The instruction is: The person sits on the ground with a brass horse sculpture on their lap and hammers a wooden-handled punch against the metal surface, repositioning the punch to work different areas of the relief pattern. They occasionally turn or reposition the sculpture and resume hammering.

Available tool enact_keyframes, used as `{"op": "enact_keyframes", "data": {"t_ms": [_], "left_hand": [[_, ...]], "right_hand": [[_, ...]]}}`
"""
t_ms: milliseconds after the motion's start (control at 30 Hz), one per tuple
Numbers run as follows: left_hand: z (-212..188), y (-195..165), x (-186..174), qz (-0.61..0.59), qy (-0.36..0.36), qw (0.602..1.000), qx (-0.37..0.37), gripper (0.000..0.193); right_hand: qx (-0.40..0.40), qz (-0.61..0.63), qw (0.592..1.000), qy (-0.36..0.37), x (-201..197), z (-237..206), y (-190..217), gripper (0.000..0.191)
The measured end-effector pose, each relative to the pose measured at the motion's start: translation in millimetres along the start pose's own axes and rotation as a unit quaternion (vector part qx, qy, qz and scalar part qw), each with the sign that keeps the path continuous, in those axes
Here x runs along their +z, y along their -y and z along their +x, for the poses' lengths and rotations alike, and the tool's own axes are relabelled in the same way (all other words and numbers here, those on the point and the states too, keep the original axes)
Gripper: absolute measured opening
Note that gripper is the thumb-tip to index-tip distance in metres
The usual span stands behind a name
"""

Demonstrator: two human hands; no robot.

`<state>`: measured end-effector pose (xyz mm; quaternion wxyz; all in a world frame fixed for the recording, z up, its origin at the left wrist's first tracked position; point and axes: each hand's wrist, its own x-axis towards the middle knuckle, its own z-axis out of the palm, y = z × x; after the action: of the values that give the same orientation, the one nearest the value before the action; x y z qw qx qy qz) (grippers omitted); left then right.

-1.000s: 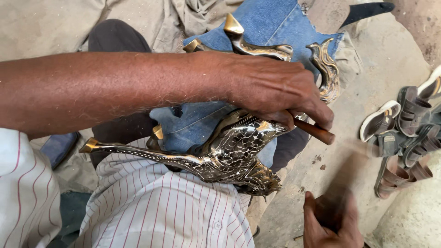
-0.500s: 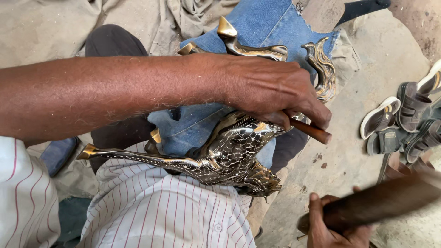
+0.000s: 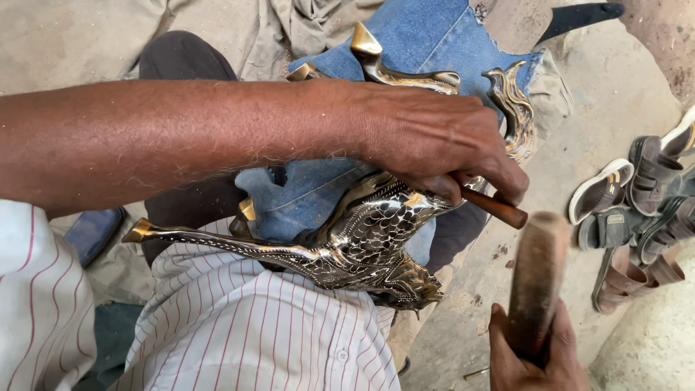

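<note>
A brass bird figure with an engraved dark pattern lies across my lap, its long pointed end reaching left. My left hand rests on its upper part and is closed on a thin rod-like tool with a brown end, slanted against the metal. My right hand, at the bottom right, grips a thick wooden mallet held upright just below the tool's end. A second brass piece lies on blue denim cloth beyond my left hand.
Several sandals lie on the dusty ground at the right. Another curved brass part sits at the edge of the denim. My striped shirt fills the bottom left.
My right hand has swung the mallet from lying sideways to upright and closer to the tool's end. One second ago that hand was blurred and low. My left hand has stayed on the bird.
</note>
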<state>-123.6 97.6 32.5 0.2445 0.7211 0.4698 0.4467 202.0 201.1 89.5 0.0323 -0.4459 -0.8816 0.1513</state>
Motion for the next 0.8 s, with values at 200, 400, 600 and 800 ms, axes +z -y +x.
{"op": "enact_keyframes", "data": {"t_ms": [200, 400, 600, 800], "left_hand": [[0.1, 2.2, -0.7, 0.005, -0.004, 1.0, 0.005, 0.034], [1.2, 3.5, -1.3, 0.008, 0.009, 1.0, -0.003, 0.034], [0.9, 7.9, -2.6, 0.015, -0.007, 0.999, 0.032, 0.038], [2.6, 6.6, -4.0, 0.031, 0.001, 0.999, 0.009, 0.036]], "right_hand": [[-0.026, 0.028, 0.999, 0.008, -1.8, 1.8, -12.8, 0.053], [-0.03, 0.016, 0.999, -0.023, 4.7, 0.8, -18.5, 0.043], [-0.031, 0.041, 0.999, -0.014, 4.4, 0.3, -28.6, 0.045], [-0.032, 0.09, 0.995, -0.008, 6.1, 4.2, -9.6, 0.045]]}}
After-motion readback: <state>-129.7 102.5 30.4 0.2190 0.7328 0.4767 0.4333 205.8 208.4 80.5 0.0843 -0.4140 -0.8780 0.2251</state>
